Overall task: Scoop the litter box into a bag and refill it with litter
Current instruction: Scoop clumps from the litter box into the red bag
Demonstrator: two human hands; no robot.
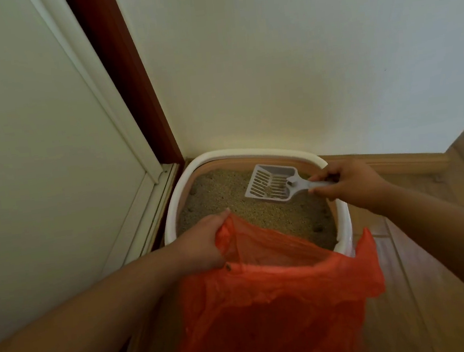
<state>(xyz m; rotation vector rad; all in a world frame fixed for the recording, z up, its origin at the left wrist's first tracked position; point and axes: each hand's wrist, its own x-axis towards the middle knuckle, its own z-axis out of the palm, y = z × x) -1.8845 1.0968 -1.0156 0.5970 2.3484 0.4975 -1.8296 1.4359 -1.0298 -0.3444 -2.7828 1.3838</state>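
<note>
While my right hand (347,181) grips the scoop (272,184) over the litter box (168,215), my left hand (204,244) pinches the orange bag (269,310) just below; its slack mouth could sag, spilling scooped litter (272,214).

A home interior is indicated, at a room corner. A litter box (247,156) is set on wood-look flooring (431,211) against a painted wall (269,55), beside a white door (31,126) with dark red frame (123,72).
</note>
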